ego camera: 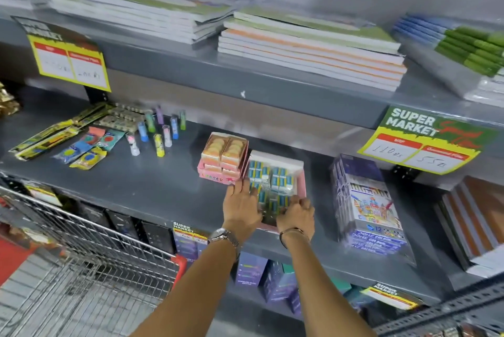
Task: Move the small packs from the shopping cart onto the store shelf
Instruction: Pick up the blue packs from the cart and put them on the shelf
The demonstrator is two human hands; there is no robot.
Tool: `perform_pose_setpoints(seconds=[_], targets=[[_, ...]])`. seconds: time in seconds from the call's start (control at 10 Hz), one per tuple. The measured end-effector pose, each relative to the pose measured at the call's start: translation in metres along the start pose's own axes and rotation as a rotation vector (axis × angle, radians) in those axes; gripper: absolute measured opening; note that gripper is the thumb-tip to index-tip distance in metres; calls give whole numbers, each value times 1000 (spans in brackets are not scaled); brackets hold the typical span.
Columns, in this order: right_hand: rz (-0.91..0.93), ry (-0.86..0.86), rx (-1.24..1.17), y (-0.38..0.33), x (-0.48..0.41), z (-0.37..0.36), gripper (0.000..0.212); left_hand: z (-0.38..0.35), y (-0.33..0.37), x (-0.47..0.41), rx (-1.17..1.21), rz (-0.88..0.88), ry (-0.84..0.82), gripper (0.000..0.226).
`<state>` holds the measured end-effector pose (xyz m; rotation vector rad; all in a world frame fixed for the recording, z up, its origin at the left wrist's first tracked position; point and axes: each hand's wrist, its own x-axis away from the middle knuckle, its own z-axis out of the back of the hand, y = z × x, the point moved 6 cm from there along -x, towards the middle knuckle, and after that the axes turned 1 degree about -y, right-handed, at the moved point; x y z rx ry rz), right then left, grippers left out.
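Note:
A pink tray (301,181) of small blue-and-white packs (276,177) rests on the grey middle shelf (152,186), right of a pink box of orange erasers (223,156). My left hand (241,207) lies flat on the tray's left side, fingers spread over the packs. My right hand (296,215) curls over the tray's near edge, fingers bent onto clear-wrapped packs; what it grips is hidden. The wire shopping cart (90,263) stands at the lower left, and its inside looks bare where visible.
Small tubes (159,129) and flat yellow and blue packets (81,148) lie on the shelf's left. A colour-pencil box stack (368,206) stands right of the tray, notebooks (474,222) beyond. Stacked books (311,47) fill the shelf above; price signs (420,140) hang from it.

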<state>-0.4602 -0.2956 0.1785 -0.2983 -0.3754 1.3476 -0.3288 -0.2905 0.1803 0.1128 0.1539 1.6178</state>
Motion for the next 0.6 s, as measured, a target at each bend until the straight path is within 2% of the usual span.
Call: perform_pose_setpoints(seconds=[0.1,0.2,0.3,0.4,0.5,0.6], targets=[[135,-4,117,-5,6,-10,47,-17,-9,-4,-46,-36,-118,59],[161,-15,129,-5,9,-13,49,-26,-13,-3,-89,-47,-152,56],[165,32,123,-6,13,-7,52,-21,-9,3,-60,-54,-85,55],[210,111,124,-14,18,0,52,-2,-7,6,-5,-82,43,55],[318,218,69,-46,31,22,48,64,5,28,88,-323,372,60],[487,416,92,-85,56,51,41,128,18,61,185,-587,725,50]])
